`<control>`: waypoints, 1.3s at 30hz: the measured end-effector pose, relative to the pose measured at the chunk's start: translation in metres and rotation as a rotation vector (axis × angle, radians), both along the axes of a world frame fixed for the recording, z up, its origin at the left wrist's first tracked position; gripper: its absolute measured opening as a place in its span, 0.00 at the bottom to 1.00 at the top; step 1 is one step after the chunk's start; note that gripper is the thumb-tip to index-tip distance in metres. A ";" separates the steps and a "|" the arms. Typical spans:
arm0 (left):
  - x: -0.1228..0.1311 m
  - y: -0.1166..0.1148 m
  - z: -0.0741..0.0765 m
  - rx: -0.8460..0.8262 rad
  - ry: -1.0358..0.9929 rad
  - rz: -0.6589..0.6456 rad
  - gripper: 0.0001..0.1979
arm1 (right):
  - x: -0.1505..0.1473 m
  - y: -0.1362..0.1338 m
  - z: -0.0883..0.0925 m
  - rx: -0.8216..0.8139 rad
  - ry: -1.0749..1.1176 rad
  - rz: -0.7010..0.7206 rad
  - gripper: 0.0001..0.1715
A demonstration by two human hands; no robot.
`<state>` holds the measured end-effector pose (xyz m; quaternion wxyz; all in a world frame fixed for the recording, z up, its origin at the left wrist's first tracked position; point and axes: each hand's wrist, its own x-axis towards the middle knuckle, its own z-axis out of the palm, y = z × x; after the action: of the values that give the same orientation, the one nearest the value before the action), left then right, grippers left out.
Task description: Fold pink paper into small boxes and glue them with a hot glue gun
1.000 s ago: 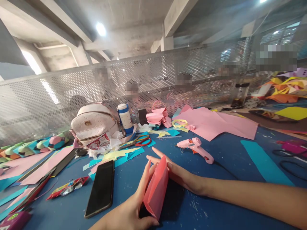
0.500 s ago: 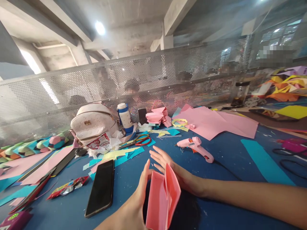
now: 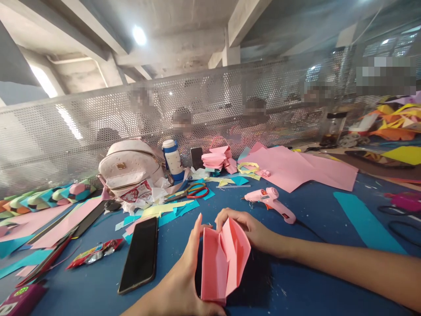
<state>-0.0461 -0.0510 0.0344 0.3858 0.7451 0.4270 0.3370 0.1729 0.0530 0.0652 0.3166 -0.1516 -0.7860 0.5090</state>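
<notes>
Between my hands is a folded pink paper box (image 3: 213, 263), its top facing me and a folded flap leaning out along its right side. My left hand (image 3: 187, 267) wraps around the box's left side, thumb at the near end and fingers at the far end. My right hand (image 3: 243, 224) curls over the far right corner, its fingertips bent against the paper where the flap meets the box. Part of the right fingers is hidden behind the flap. A pink glue gun (image 3: 271, 204) lies on the table just beyond my right hand.
A black phone (image 3: 140, 254) and a red snack wrapper (image 3: 94, 253) lie to the left. Scissors (image 3: 190, 192), paper scraps, a backpack (image 3: 131, 169) and a bottle (image 3: 173, 160) stand further back. Pink sheets (image 3: 296, 169) and a blue strip (image 3: 368, 221) lie right. A perforated metal screen (image 3: 82, 118) runs behind.
My right hand's fingers have gone from stretched out to bent onto the box's far corner. The box has tilted a little and its right flap has spread wider.
</notes>
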 end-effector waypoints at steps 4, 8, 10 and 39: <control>-0.002 0.000 0.002 -0.037 -0.005 -0.038 0.77 | 0.002 0.008 0.002 0.209 -0.096 0.017 0.16; -0.002 0.000 0.005 -0.061 -0.003 -0.034 0.75 | 0.002 0.014 -0.002 0.310 -0.125 0.077 0.15; -0.001 -0.001 0.008 -0.073 -0.003 -0.028 0.75 | 0.002 0.017 -0.005 0.282 -0.117 0.069 0.14; -0.011 0.001 0.005 -0.036 -0.054 -0.159 0.73 | 0.009 0.017 0.006 1.007 -0.283 0.175 0.12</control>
<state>-0.0575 -0.0502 0.0389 0.4360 0.7603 0.3620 0.3175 0.1816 0.0701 0.0715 0.1973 0.0182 -0.9778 0.0679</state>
